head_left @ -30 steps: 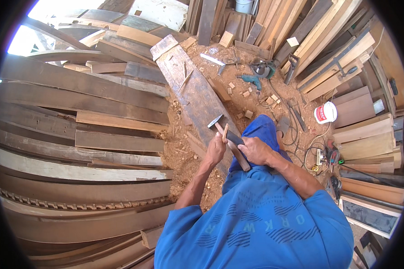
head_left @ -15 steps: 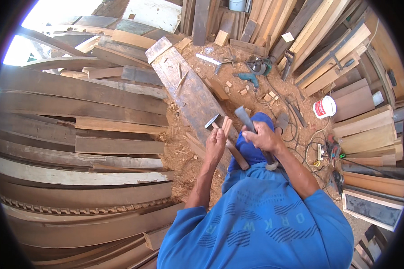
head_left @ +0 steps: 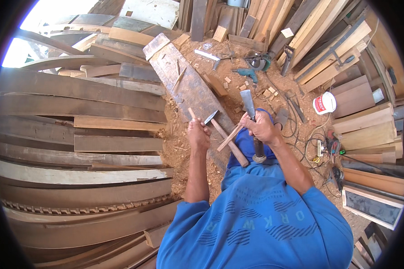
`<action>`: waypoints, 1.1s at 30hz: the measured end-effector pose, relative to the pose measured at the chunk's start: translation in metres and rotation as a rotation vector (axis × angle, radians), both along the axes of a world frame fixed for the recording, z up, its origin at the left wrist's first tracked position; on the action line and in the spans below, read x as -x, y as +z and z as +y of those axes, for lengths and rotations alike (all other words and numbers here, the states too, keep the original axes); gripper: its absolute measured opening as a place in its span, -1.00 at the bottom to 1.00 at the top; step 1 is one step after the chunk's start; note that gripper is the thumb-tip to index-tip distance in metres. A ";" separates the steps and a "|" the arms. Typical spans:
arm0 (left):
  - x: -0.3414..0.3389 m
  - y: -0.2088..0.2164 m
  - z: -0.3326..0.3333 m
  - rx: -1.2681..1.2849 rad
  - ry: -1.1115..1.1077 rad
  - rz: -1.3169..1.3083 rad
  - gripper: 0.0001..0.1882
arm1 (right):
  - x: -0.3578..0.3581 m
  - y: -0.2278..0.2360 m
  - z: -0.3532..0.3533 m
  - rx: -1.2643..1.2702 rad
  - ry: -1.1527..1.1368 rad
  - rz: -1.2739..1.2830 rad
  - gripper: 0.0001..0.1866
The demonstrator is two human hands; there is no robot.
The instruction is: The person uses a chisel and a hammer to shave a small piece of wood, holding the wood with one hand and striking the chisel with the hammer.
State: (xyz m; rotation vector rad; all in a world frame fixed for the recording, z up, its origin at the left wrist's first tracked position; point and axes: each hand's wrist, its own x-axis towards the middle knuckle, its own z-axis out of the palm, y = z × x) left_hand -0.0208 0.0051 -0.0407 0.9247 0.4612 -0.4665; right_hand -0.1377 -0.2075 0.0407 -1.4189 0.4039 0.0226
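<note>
The left hand has moved away from the right hand since half a second ago, taking a thin wooden stick with it, while the chisel now shows its broad blade standing up above the right fingers. A long worn plank runs away from the person's knee over a floor strewn with shavings, in a workshop with timber on both sides.

The left hand is closed round the pale stick, whose end pokes out above the knuckles. The right hand is wrapped around the chisel, grey in the blade and dark in the handle, with its ringed butt just above the lap. A split wooden strip slants down from the right fingers, seemingly pinched there, though the grip is partly hidden.

That strip crosses in front of a hammer, covering part of its handle. Beyond the knee lie a teal drill and small offcuts; a white bucket stands to the right, near tangled cables.
</note>
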 end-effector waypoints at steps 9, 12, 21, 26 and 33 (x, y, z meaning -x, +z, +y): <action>-0.036 -0.010 0.022 0.181 -0.189 -0.011 -0.70 | 0.004 -0.007 -0.014 0.064 -0.034 0.075 -0.68; -0.036 -0.008 0.019 0.174 -0.192 -0.040 -0.70 | 0.004 -0.005 -0.015 0.064 -0.032 0.051 -0.70; -0.080 -0.054 0.017 -0.801 -0.404 -0.439 -0.65 | -0.006 0.010 -0.011 0.066 0.050 0.049 -0.74; -0.097 -0.066 0.002 -1.011 -0.476 -0.405 -0.57 | 0.001 0.007 -0.015 0.027 0.003 0.055 -0.76; -0.081 -0.041 0.009 -1.354 -0.501 -0.802 -0.64 | 0.001 0.018 -0.021 0.028 0.029 0.107 -0.83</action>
